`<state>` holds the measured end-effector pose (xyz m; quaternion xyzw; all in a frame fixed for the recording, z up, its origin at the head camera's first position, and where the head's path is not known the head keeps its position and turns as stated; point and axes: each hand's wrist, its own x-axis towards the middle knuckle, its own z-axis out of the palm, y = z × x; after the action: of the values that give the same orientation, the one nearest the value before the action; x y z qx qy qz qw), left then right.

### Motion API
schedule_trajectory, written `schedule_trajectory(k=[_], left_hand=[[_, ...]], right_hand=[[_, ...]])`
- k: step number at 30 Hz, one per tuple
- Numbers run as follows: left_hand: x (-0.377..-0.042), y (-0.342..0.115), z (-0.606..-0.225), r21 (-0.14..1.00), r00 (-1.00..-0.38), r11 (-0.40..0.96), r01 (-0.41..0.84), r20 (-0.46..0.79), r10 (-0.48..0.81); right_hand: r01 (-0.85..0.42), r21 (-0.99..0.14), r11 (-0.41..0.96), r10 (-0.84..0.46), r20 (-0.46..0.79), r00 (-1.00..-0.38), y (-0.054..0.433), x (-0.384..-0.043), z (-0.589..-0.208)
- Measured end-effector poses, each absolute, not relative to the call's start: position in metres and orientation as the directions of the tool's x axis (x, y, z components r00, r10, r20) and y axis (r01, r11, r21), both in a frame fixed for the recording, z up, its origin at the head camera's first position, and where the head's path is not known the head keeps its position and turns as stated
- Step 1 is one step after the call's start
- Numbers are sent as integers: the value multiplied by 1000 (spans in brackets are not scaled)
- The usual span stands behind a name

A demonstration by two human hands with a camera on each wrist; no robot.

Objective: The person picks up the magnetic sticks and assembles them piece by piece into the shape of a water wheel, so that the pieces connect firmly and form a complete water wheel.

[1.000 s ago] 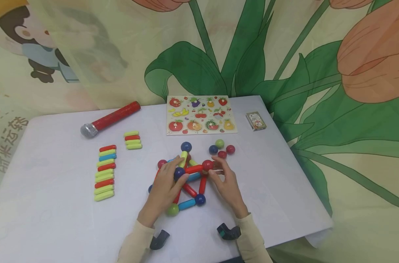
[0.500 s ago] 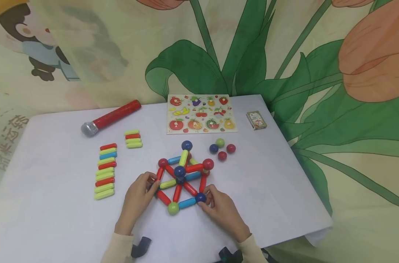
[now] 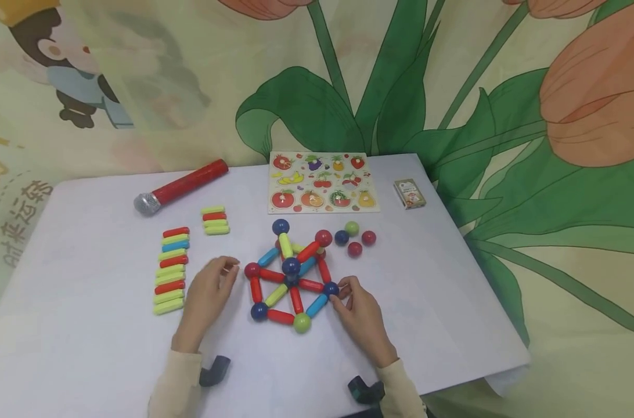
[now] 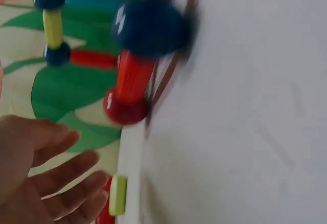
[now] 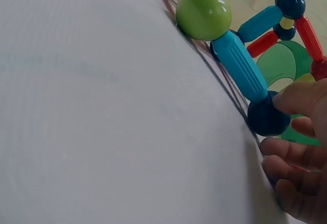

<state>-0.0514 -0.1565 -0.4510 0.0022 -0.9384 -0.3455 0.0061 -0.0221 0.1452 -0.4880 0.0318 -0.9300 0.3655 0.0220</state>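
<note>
A magnetic stick-and-ball structure stands on the white table, a wheel of red, blue and yellow-green rods with balls at the joints. More rods and balls rise above its hub and back. My right hand pinches the dark blue ball on the wheel's right side; the right wrist view shows the thumb on that ball, beside a blue rod leading to a green ball. Just left of the structure, my left hand is held apart from it, fingers loosely bent and holding nothing.
Loose rods lie in a long column and a short one on the left. Behind them is a red tube with a silver end. Several loose balls, a fruit puzzle board and a small box sit farther back.
The structure has turned counterclockwise, its green ball swinging right and the right blue ball moving back. My left hand came down from the top ball, held the left blue ball, then let go.
</note>
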Motion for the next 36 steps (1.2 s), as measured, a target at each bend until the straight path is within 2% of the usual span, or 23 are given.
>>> schedule_trajectory(k=[5, 9, 15, 20, 25, 30, 36], left_hand=[[-98, -183, -452, 594, -986, 804, 16, 143, -85], [-122, -195, -459, 555, -989, 832, -17, 116, -97], [-137, -195, -466, 515, -995, 857, -19, 71, -65], [-132, -190, -467, 551, -999, 834, -21, 20, -38], [-115, -173, -465, 693, -998, 719, -51, -67, -6], [-97, -150, -462, 798, -999, 602, 1, -29, 39], [-78, -134, -464, 830, -997, 554, 62, 24, 76]], right_hand=[[-62, -685, 726, -25, 64, -998, 145, -23, -493], [-46, -686, 726, -15, 51, -999, 144, -23, -495], [-20, -677, 736, -3, 26, -1000, 144, -24, -493], [-10, -675, 738, -1, 14, -1000, 144, -24, -493], [-11, -670, 743, 3, 19, -1000, 143, -24, -493], [7, -669, 743, 11, 2, -1000, 143, -24, -492], [-6, -676, 737, -4, 5, -1000, 141, -25, -493]])
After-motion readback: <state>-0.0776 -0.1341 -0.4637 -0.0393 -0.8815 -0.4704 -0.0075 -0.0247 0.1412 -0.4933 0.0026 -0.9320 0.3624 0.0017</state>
